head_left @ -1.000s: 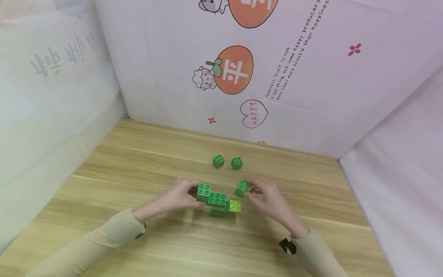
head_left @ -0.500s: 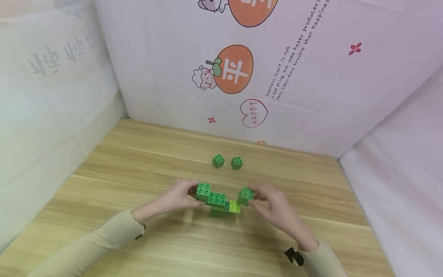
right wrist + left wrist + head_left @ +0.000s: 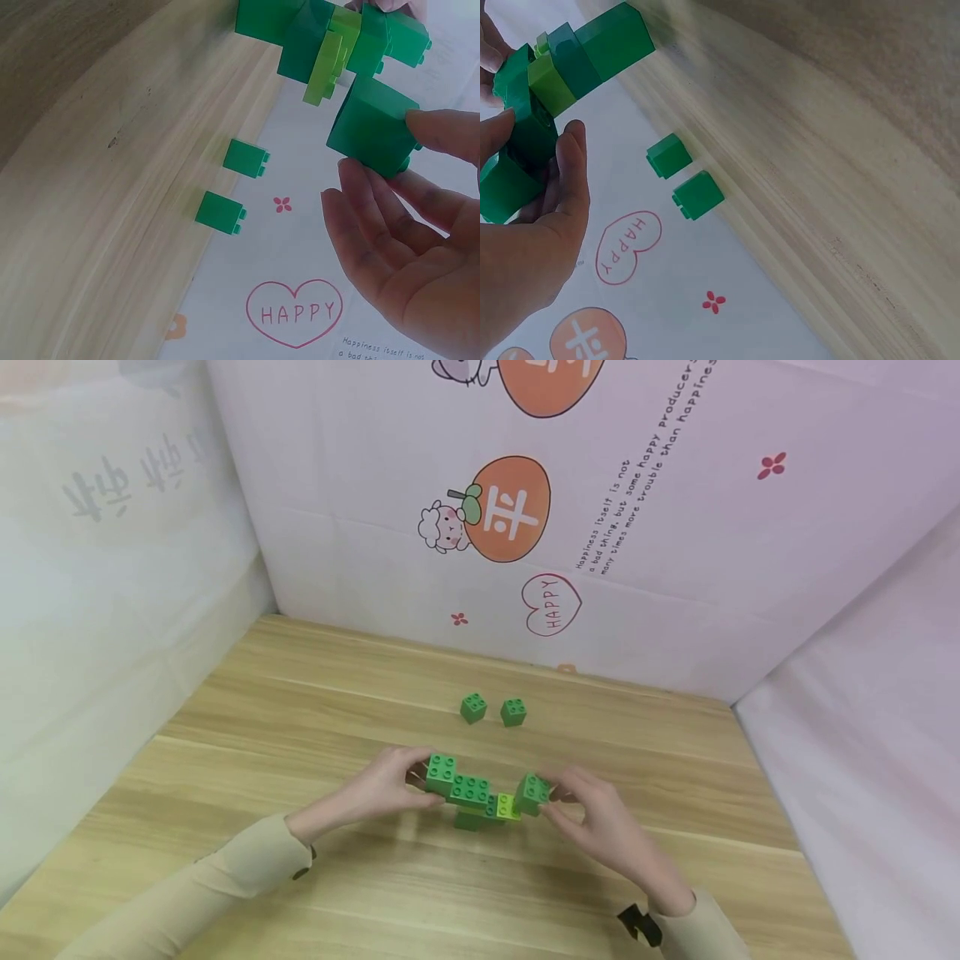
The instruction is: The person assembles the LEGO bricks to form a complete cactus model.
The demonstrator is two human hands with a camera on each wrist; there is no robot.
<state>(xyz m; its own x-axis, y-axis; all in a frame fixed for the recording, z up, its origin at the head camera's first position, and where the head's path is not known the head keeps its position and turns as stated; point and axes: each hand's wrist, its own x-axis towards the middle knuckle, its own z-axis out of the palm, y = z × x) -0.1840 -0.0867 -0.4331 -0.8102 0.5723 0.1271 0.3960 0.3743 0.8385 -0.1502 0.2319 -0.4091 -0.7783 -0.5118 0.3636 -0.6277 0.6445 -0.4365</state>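
Note:
My left hand (image 3: 386, 783) grips the left end of a stepped structure of green building bricks (image 3: 470, 790) near the middle of the table. A thin lime-green brick (image 3: 505, 807) forms its right end, with studs up. Between thumb and fingers, my right hand (image 3: 596, 822) pinches a square green brick (image 3: 533, 793) above the lime brick's right part. In the right wrist view, a small gap separates this square brick (image 3: 371, 124) from the lime piece (image 3: 322, 71). The left wrist view shows the fingers around the structure's dark green bricks (image 3: 532, 127); the pinched brick is mostly hidden there.
Two loose square green bricks, one on the left (image 3: 473, 708) and one on the right (image 3: 513, 712), stand studs up behind the structure. The wooden table (image 3: 337, 893) is bounded by white cloth walls, the back one (image 3: 660, 635) printed with cartoons.
My right hand has moved right and toward me with the square brick, from behind the lime brick to over its right part. The left hand and structure have hardly moved.

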